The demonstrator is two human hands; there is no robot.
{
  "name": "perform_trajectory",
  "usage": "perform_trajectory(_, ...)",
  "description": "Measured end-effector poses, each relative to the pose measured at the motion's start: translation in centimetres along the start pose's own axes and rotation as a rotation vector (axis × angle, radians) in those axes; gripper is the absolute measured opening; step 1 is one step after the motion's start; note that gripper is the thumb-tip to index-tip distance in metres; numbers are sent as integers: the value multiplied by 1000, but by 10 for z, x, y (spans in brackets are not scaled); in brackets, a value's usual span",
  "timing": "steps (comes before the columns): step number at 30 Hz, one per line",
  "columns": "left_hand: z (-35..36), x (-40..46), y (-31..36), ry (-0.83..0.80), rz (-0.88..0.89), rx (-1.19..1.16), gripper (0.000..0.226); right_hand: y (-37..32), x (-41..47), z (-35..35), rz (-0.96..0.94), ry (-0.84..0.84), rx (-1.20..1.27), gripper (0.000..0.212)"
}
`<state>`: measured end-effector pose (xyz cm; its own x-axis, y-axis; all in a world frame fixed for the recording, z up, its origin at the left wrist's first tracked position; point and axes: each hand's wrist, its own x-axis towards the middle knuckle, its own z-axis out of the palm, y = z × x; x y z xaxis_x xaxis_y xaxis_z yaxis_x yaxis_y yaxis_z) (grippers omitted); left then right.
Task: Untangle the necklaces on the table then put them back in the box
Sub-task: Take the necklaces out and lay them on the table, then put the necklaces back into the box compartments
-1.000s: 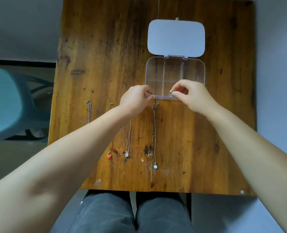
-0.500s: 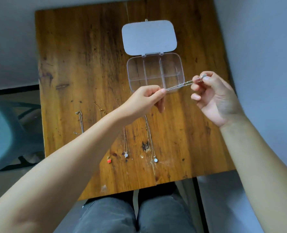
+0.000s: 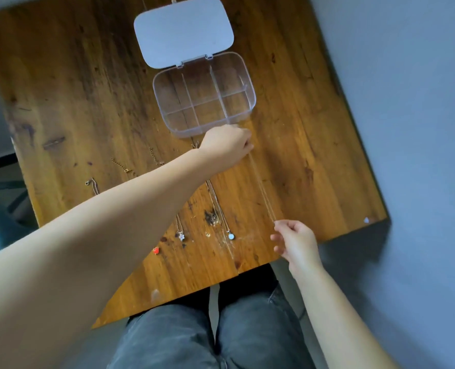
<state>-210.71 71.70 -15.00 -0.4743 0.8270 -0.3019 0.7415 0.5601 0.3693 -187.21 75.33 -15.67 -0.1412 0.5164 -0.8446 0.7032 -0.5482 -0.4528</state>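
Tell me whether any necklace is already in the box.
No. Every compartment of the open box shows bare clear plastic; the necklaces lie on the table.

L hand fisted fwd; R hand pinching near.

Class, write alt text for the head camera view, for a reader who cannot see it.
Two bare hands stretch a thin chain straight over a wooden table, the left hand near an open, empty clear compartment box, the right hand at the table's near edge. Several other necklaces lie side by side to the left.
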Motion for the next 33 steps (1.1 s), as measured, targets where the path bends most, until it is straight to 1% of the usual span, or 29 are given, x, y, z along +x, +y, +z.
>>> perform_trajectory(1,4,5,2,-5,26,59,27,4,1,1,-8,10,-41,4)
perform_trajectory(3,11,11,2,-25,51,146,25,7,5,2,-87,31,-162,3)
perform_trajectory(6,21,14,-1,-20,66,211,23,5,9,1,-224,48,-424,6)
perform_trajectory(9,26,10,-2,48,71,191,25,0,11,-4,-283,36,-564,7)
perform_trajectory(11,26,1,-3,74,69,148,30,-6,10,-7,-324,5,-574,8)
perform_trajectory(14,21,-32,-12,151,28,28,31,-24,5,-3,-415,-63,-608,8)
perform_trajectory(16,19,-70,-23,214,-57,-59,28,-39,-1,14,-493,-114,-638,10)
perform_trajectory(18,22,-115,-38,262,-178,-126,22,-53,-8,39,-584,-161,-669,11)
perform_trajectory(22,42,-222,-83,361,-528,-214,10,-65,-32,120,-743,-325,-787,15)
perform_trajectory(24,56,-264,-96,372,-697,-244,10,-58,-46,161,-828,-428,-882,16)
perform_trajectory(26,72,-291,-99,345,-803,-257,17,-46,-59,197,-951,-516,-1031,16)
perform_trajectory(29,95,-302,-92,238,-850,-221,32,-32,-69,237,-1163,-566,-1244,21)
perform_trajectory(31,103,-301,-89,253,-832,-201,27,-27,-70,254,-1230,-578,-1308,23)
perform_trajectory(33,103,-299,-90,299,-800,-207,20,-24,-71,263,-1300,-574,-1317,22)
